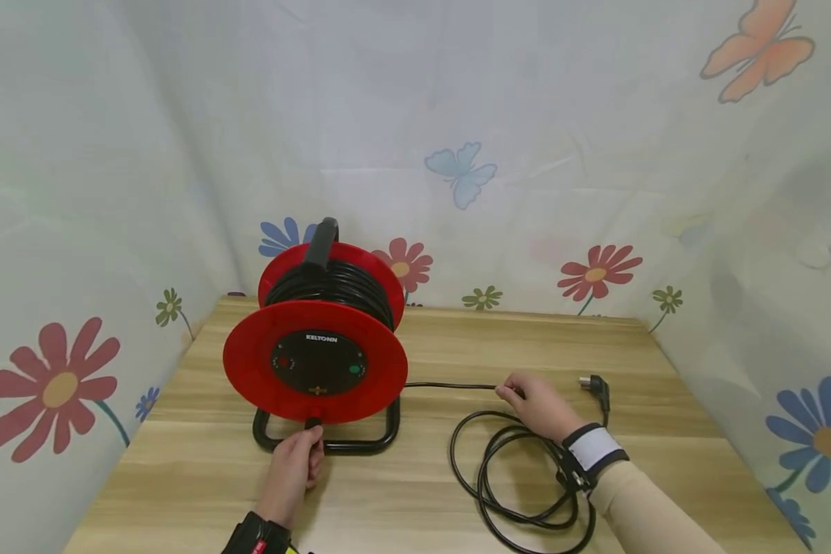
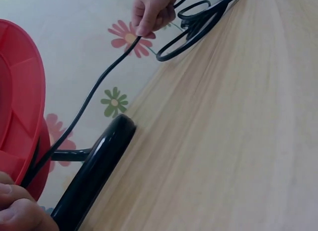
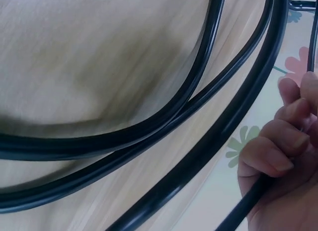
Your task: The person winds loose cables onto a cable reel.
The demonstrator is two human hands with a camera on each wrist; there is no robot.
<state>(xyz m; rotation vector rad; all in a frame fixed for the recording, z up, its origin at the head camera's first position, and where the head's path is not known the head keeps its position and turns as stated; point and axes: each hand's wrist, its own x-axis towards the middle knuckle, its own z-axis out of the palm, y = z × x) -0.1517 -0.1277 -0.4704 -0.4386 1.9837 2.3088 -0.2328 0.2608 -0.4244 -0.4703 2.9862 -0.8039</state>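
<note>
A red cable reel (image 1: 245, 362) with black cable (image 1: 339, 283) wound on its drum stands upright on a black tubular frame (image 1: 360, 447). At the lower edge of its front disc, my left hand (image 1: 292, 465) grips the small black crank knob (image 1: 312, 422). Off to the right, my right hand (image 1: 543, 408) holds the loose black cable (image 1: 450, 385), which runs straight from the reel to my fingers. In the right wrist view the fingers (image 3: 271, 159) curl round the cable. Loose loops of it (image 1: 481, 492) lie under and in front of this hand.
The plug (image 1: 599, 391) at the cable's end lies on the wooden table (image 1: 402, 500), just beyond my right wrist. A pale curtain (image 1: 526, 231) printed with flowers and butterflies encloses the table at the back and both sides.
</note>
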